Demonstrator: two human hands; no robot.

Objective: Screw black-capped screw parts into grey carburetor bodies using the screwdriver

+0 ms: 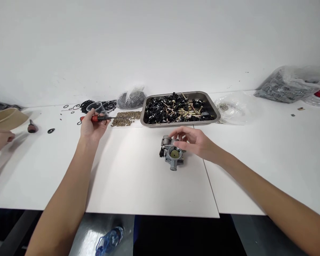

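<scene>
My left hand (pixel 91 131) is closed around a screwdriver (pixel 96 118) with a red and black handle, its dark shaft pointing right over a patch of small brass pieces (pixel 122 120). On the white table in front of me stands a grey metal carburetor (pixel 173 160) with a round bore holding a brass-coloured disc and a black part at its left. The fingers of my right hand (pixel 193 141) curl onto its upper part from the right; the contact at the thumb and fingertips is partly hidden. Behind the carburetor is a metal tray (pixel 216 114) of black parts and brass pins.
Black rubber rings (pixel 86 106), a clear cup (pixel 94 106) and a bag of dark pieces (pixel 131 98) line the back left. Plastic bags (pixel 237 110) lie at right. Another person's hand (pixel 0 139) is at far left, near a dark red-black tool (pixel 31 127). A seam (pixel 210 181) crosses the table.
</scene>
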